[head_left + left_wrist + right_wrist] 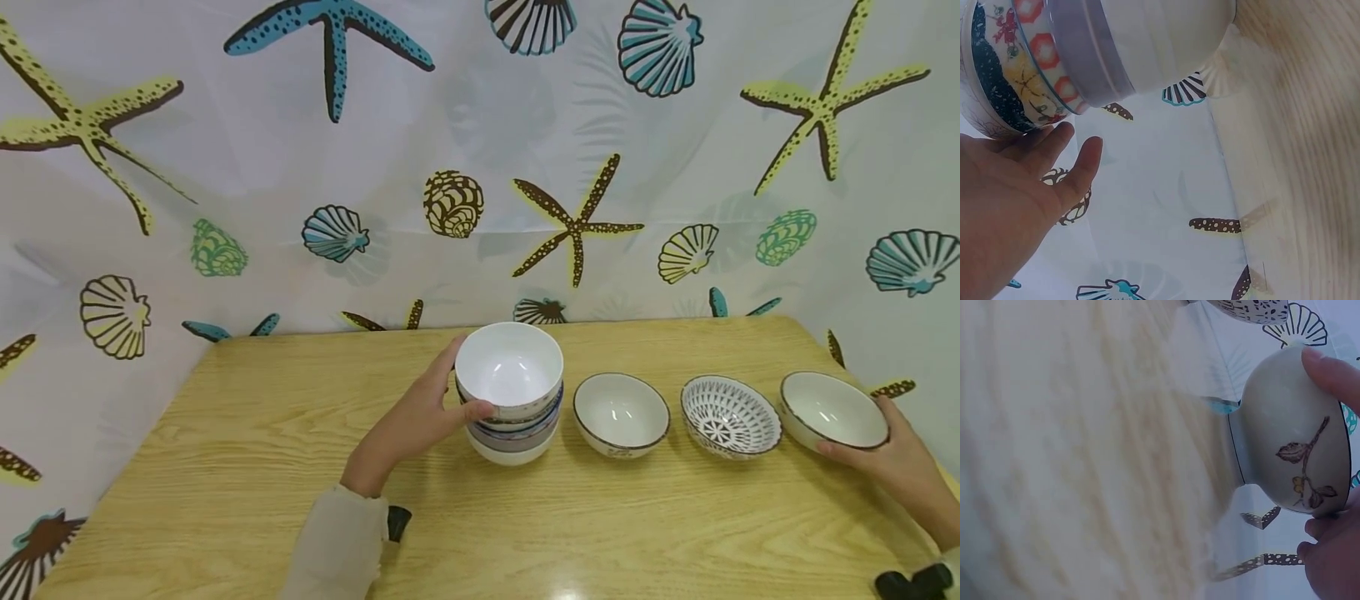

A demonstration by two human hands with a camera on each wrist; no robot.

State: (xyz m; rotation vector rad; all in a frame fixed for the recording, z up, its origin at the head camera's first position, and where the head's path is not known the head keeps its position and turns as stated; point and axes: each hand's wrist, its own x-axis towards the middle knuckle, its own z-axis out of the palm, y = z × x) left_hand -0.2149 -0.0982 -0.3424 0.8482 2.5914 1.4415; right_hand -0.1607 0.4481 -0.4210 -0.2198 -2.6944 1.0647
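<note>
A stack of several bowls [513, 454] stands mid-table, with a white bowl [510, 364] on top. My left hand [420, 417] grips that top bowl from the left, thumb at its near side and fingers round the far side. In the left wrist view, fingertips touch the upper part of the stack, whose lower bowls [1088, 53] show coloured patterns and a purple-grey band. At the far right, my right hand [892, 454] holds a cream bowl [832, 410] with a dark rim between thumb and fingers. A leaf-and-berry sprig decorates this bowl [1285, 437] in the right wrist view.
Between the stack and the right-hand bowl sit a plain cream bowl [621, 414] and a bowl with a black-and-white pattern [731, 417]. The wooden table [247, 442] extends to the left and front. A shell-and-starfish printed cloth [405, 275] hangs behind it.
</note>
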